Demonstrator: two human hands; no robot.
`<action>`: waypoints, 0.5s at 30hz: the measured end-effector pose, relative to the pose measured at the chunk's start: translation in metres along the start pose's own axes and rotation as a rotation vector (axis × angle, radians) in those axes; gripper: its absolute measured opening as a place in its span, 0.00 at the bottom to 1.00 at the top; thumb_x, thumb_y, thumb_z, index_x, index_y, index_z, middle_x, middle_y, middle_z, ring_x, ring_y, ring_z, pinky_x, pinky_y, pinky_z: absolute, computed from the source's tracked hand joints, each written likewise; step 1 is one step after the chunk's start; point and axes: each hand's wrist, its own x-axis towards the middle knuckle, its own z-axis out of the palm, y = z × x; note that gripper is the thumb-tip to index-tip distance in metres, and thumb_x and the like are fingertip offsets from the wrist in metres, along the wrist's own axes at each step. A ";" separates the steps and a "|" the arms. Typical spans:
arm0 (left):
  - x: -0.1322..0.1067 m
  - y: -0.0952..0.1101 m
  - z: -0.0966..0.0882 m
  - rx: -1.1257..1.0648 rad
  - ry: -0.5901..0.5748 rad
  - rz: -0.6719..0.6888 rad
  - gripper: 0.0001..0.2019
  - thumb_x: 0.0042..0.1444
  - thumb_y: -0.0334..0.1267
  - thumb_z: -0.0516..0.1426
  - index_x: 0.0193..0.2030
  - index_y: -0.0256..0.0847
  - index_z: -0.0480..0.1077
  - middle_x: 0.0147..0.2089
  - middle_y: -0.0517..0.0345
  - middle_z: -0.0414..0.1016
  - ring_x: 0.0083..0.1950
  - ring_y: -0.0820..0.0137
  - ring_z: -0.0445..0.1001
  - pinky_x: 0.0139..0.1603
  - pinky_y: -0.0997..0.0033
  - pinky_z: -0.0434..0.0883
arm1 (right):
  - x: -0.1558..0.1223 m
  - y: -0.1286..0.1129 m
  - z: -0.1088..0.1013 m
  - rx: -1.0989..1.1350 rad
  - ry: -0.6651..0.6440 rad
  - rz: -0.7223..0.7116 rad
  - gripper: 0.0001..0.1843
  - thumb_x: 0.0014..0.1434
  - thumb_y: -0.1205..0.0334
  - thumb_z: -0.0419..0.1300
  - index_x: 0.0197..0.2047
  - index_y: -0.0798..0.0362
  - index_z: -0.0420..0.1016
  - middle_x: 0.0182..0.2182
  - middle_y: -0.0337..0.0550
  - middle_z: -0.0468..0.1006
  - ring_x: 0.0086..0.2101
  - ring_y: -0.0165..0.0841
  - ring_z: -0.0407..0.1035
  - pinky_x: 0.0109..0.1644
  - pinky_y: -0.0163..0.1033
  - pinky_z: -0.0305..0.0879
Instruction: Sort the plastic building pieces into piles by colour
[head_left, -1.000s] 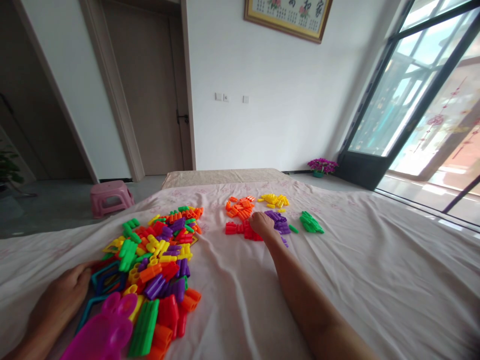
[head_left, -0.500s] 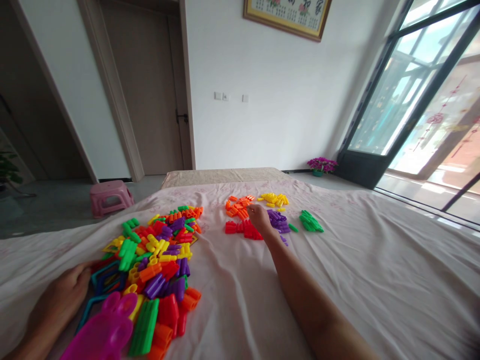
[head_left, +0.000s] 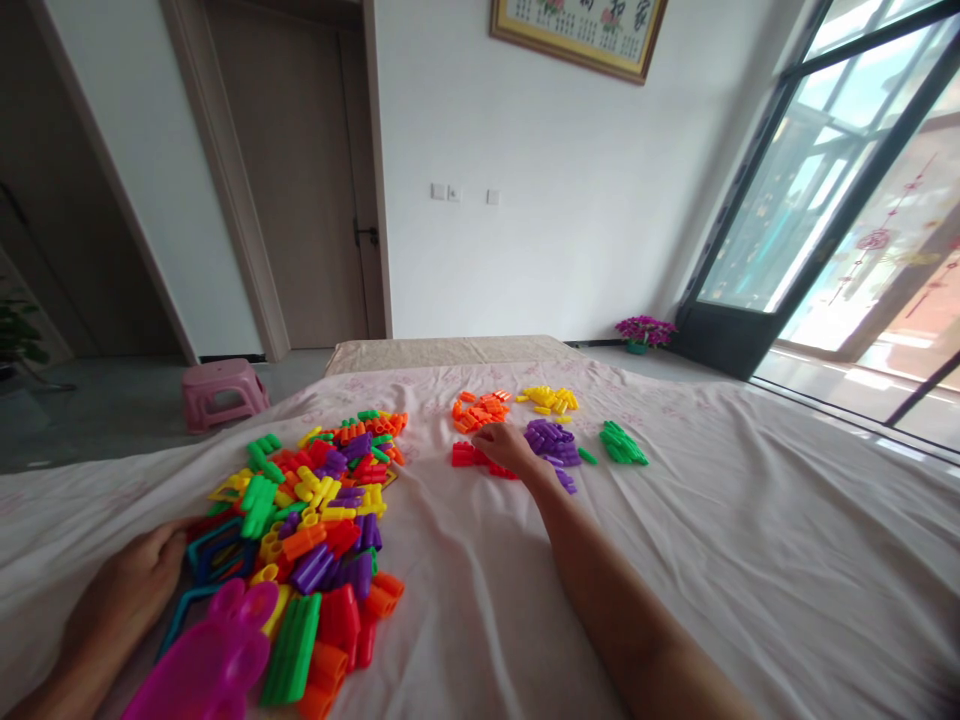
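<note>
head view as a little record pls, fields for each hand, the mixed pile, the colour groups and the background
left hand: at the left edge of the mixed pile, beside blue frames; grip unclear
right hand: over the red pieces; any held piece hidden
mixed pile: red, orange, yellow, green, purple; pink item at near end
colour groups: red pieces, orange pieces, yellow pieces, purple pieces, green pieces
background: pink stool, door, potted flowers

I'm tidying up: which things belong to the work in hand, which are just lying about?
Likely in use:
mixed plastic pile beside the left hand
red heap at the right hand
orange heap
purple heap
yellow heap
green heap

Likely apart:
pink stool
potted flowers
framed picture
</note>
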 end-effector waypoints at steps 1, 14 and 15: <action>0.000 0.000 0.000 0.002 0.002 -0.008 0.24 0.63 0.47 0.40 0.53 0.41 0.71 0.46 0.47 0.79 0.37 0.64 0.76 0.39 0.70 0.67 | 0.000 0.000 0.000 -0.004 -0.018 -0.005 0.14 0.57 0.61 0.55 0.24 0.57 0.74 0.20 0.36 0.69 0.23 0.25 0.57 0.28 0.32 0.46; 0.005 -0.005 0.005 0.001 0.054 -0.011 0.22 0.63 0.46 0.43 0.52 0.42 0.73 0.36 0.51 0.80 0.36 0.63 0.76 0.38 0.69 0.67 | -0.004 -0.005 -0.005 -0.027 -0.143 -0.062 0.11 0.54 0.65 0.53 0.23 0.57 0.72 0.18 0.34 0.65 0.22 0.24 0.54 0.27 0.34 0.43; 0.005 -0.004 0.005 -0.004 0.049 -0.014 0.22 0.63 0.46 0.43 0.52 0.42 0.73 0.37 0.51 0.81 0.37 0.63 0.76 0.38 0.69 0.67 | -0.004 -0.004 -0.005 -0.028 -0.144 -0.057 0.11 0.54 0.65 0.54 0.23 0.57 0.73 0.18 0.35 0.66 0.22 0.24 0.55 0.27 0.34 0.44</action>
